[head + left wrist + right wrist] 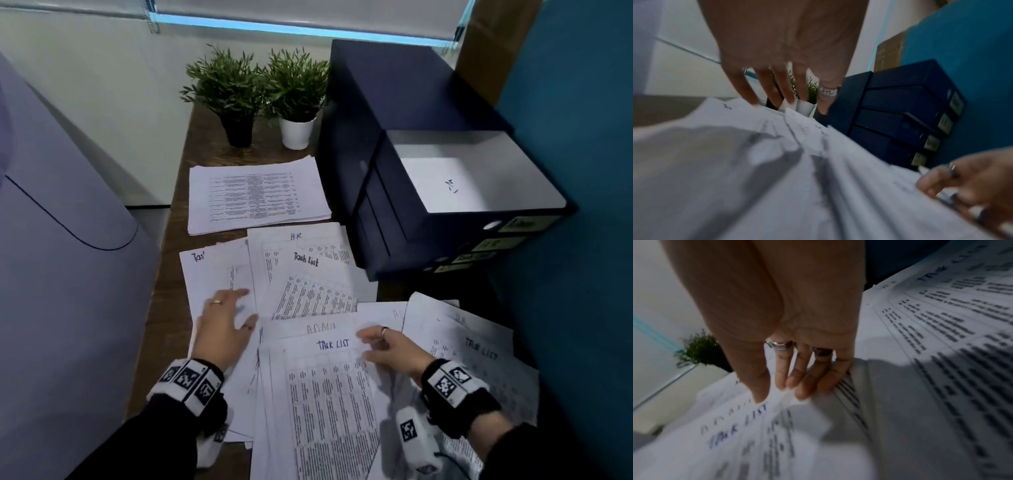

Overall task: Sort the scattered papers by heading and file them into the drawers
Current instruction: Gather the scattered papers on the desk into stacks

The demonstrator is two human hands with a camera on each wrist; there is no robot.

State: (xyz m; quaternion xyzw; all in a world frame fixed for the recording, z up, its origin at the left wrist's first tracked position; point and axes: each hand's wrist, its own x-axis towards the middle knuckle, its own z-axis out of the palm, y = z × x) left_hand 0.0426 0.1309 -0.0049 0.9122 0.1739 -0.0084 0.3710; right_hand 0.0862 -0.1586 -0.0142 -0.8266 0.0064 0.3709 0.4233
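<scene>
Printed sheets lie scattered over a wooden desk [171,301]; their handwritten headings read "Task List" [306,260], "H.R" [297,236] and a faint "ADMIN" [322,328]. My left hand [224,322] [781,91] rests with spread, straight fingers on a sheet at the left. My right hand [383,342] [781,382] [962,181] pinches the top right corner of a sheet headed "TASK LIST" [332,344] [735,426], thumb against fingers. The dark blue drawer unit [376,102] [900,113] stands at the right. Its top drawer [445,140] is pulled out with a white sheet inside.
A neat stack of printed pages [257,198] lies behind the loose sheets. Two potted plants [239,96] [296,92] stand at the desk's far end. A large pale lavender surface [61,240] borders the left and a teal partition [582,171] the right.
</scene>
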